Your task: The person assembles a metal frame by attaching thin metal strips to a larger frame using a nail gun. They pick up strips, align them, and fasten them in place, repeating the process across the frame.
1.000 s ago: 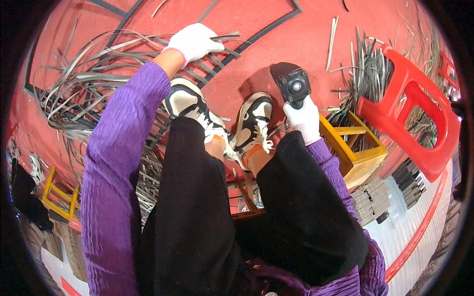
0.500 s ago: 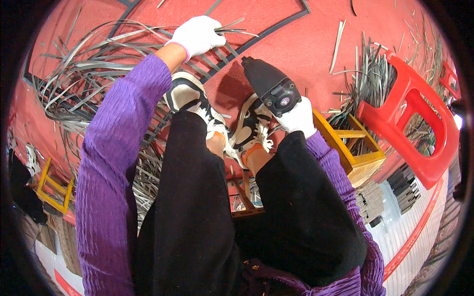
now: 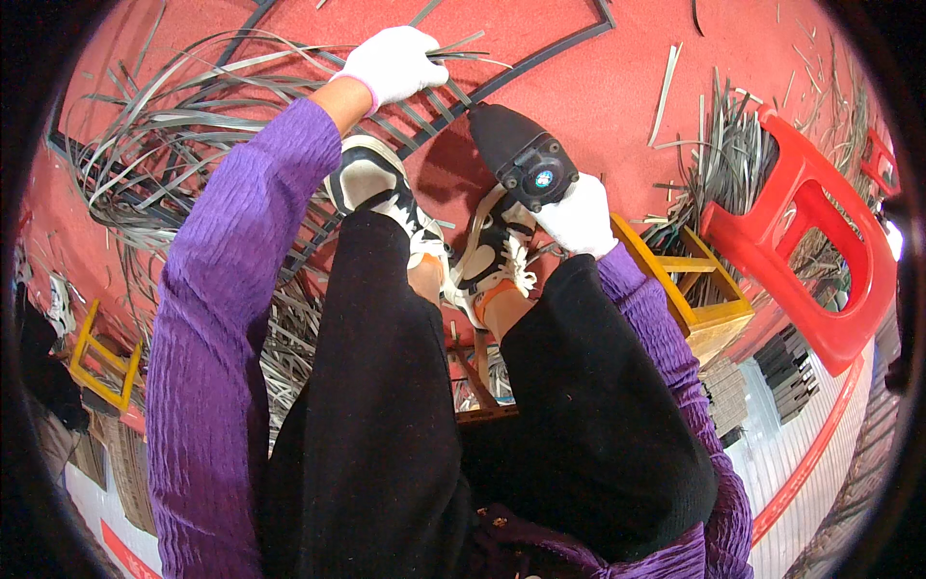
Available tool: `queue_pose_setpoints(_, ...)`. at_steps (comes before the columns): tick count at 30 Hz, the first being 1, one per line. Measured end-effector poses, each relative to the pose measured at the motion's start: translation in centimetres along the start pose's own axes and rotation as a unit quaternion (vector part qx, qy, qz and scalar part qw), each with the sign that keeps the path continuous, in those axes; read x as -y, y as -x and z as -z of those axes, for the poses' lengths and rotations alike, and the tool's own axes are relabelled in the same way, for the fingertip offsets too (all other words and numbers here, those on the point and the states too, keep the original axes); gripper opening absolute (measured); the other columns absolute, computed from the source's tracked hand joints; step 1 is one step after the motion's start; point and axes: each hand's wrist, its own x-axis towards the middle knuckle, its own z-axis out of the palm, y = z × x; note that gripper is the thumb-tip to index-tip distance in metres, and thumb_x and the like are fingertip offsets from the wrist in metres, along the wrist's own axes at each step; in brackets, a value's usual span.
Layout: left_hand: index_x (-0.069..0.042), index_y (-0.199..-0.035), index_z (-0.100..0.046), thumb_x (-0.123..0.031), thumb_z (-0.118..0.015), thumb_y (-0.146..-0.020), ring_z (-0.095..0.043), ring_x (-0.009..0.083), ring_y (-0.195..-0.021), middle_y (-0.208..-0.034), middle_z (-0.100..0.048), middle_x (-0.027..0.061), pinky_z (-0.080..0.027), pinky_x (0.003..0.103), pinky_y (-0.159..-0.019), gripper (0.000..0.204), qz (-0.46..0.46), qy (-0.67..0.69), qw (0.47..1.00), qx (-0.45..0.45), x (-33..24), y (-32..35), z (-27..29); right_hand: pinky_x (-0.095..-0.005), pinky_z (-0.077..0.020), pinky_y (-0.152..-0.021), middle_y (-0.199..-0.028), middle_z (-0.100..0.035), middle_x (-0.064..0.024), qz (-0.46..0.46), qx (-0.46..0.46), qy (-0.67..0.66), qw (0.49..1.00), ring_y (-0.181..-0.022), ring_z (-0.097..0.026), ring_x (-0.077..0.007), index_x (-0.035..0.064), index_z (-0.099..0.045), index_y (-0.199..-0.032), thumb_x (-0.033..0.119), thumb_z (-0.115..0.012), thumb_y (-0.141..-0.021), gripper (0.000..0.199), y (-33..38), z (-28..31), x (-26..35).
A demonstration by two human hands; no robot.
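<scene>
Foreground: black cloth trousers and crinkled purple sleeves. The worker's white-gloved R hand grips a black, tapered, hard-cased power tool w/ a round badge on its end cap, poised by the black-and-white laced R shoe. Fingers there look clamped on the tool, tho' mostly hidden.

Just beyond, the white-gloved L hand has its fingers clamped on flat, pliable grey strips, which loop loosely to the L over a dark, slim-barred frame. Tool on frame or merely above it: can't tell.

Best practice, by judgement: strips drawn flat and taut vs. the bar, L fingers well clear of the tool's nose, tool square to the work, R wrist straight, shoes back.

Underneath, a matte red floor, littered w/ offcuts. To the R, an open-framed yellow wooden stool, a thick grey strip bundle and a red moulded-plastic stool; farther off, grey slat stacks. Far L: a 2nd yellow frame.
</scene>
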Motion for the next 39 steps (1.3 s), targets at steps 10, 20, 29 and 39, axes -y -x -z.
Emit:
queue_pose_setpoints(10, -0.004, -0.086, -0.07, -0.036, -0.061, -0.08, -0.064, 0.0342, -0.081, -0.082, -0.066, 0.0187, -0.049, 0.042, -0.075, 0.033, 0.011, 0.012, 1.0, 0.006, 0.6, -0.2, -0.4, -0.0355, -0.0528, -0.072, -0.086, -0.069, -0.0164, -0.006, -0.009, 0.07, 0.997, -0.083, -0.069, -0.0316, 0.0102, -0.064, -0.117, 0.03, -0.071, -0.075, 0.047, -0.2, -0.3, 0.6)
queue_pose_setpoints(20, -0.007, -0.099, -0.065, -0.042, -0.055, -0.09, -0.06, 0.0219, -0.077, -0.082, -0.063, 0.0077, -0.047, 0.036, -0.072, 0.038, 0.067, 0.262, 0.961, 0.057, 0.1, 1.1, 1.2, -0.0379, -0.0527, -0.071, -0.086, -0.068, -0.0173, 0.01, -0.022, 0.052, 0.998, -0.083, -0.068, -0.0337, 0.0114, -0.063, -0.118, 0.029, -0.069, -0.076, 0.046, -0.3, -0.5, -0.1)
queue_pose_setpoints(29, -0.01, -0.103, -0.06, -0.045, -0.041, -0.099, -0.035, 0.0033, -0.06, -0.075, -0.047, -0.0069, -0.03, 0.02, -0.053, 0.04, 0.075, 0.405, 0.911, -0.027, -0.6, -0.6, 3.0, -0.0362, -0.0526, -0.071, -0.084, -0.069, -0.0156, -0.052, -0.04, 0.041, 0.997, -0.08, -0.069, -0.0319, 0.0091, -0.065, -0.113, 0.034, -0.072, -0.076, 0.045, 0.5, -0.2, 0.5)
queue_pose_setpoints(39, -0.005, -0.098, -0.071, -0.038, -0.064, -0.086, -0.06, 0.015, -0.072, -0.089, -0.068, 0.0023, -0.047, 0.031, -0.07, 0.036, 0.051, 0.351, 0.932, 0.076, -2.3, -1.3, 0.5, -0.0367, -0.0526, -0.069, -0.083, -0.069, -0.0176, -0.069, -0.096, -0.005, 0.993, -0.079, -0.069, -0.032, 0.0033, -0.068, -0.101, 0.032, -0.072, -0.076, 0.038, 1.3, -0.1, -2.2)
